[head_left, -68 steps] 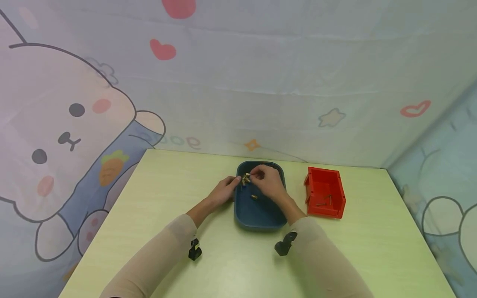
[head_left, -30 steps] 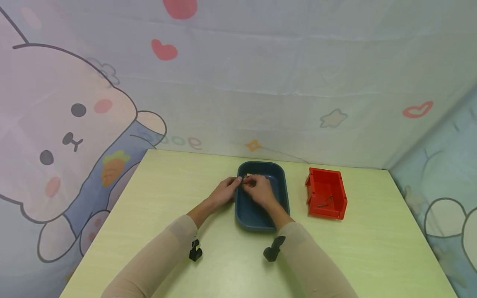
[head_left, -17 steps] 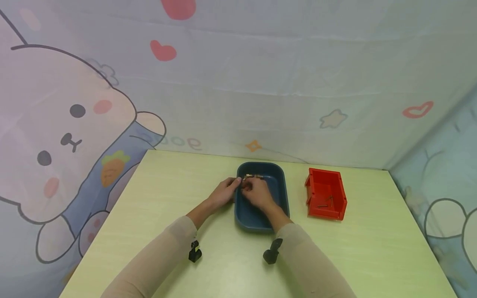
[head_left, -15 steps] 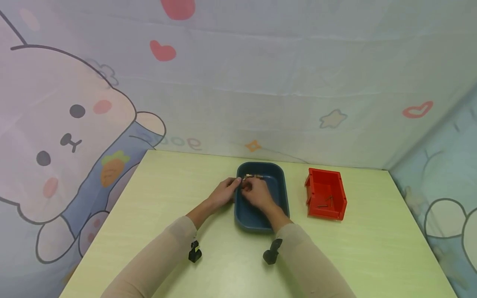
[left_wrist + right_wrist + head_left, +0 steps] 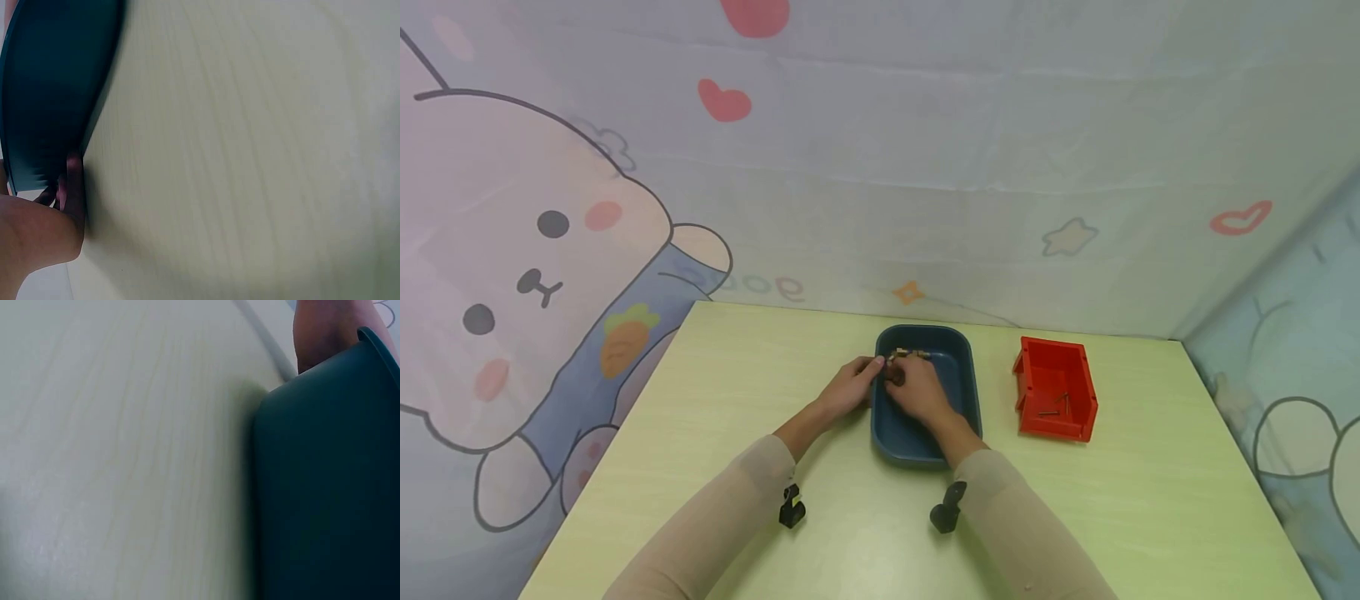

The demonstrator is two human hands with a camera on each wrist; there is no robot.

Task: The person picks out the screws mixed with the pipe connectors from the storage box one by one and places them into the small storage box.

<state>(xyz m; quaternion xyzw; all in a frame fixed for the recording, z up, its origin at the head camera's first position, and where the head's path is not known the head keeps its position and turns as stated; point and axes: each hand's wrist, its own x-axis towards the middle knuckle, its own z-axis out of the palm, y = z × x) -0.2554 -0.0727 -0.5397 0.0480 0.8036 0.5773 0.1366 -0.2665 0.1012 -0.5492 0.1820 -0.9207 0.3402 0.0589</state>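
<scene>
A dark blue plastic tray [image 5: 925,450] stands on the table, with small brass-coloured pieces [image 5: 917,355] near its far left end, partly covered by my right hand. My left hand [image 5: 848,385] grips the tray's left wall, thumb at the rim and fingers along the outside; the left wrist view shows these fingers [image 5: 75,187] against the wall. My right hand [image 5: 919,390] reaches down into the tray with bent fingers beside the brass pieces. Its fingertips are hidden, so whether it pinches a piece does not show. The right wrist view shows mostly the tray's outer wall [image 5: 325,481].
Right of the tray stands a red plastic bin [image 5: 1054,423] with a few thin metal pins or screws [image 5: 1051,413] inside. The pale yellow table [image 5: 760,350] meets a printed cloth backdrop [image 5: 925,167] behind. Dark wrist cameras [image 5: 945,517] hang below the forearms.
My right hand has moved left and slightly nearer inside the tray. Some brass pieces now show in a row beyond it. My left hand has stayed at the tray's wall.
</scene>
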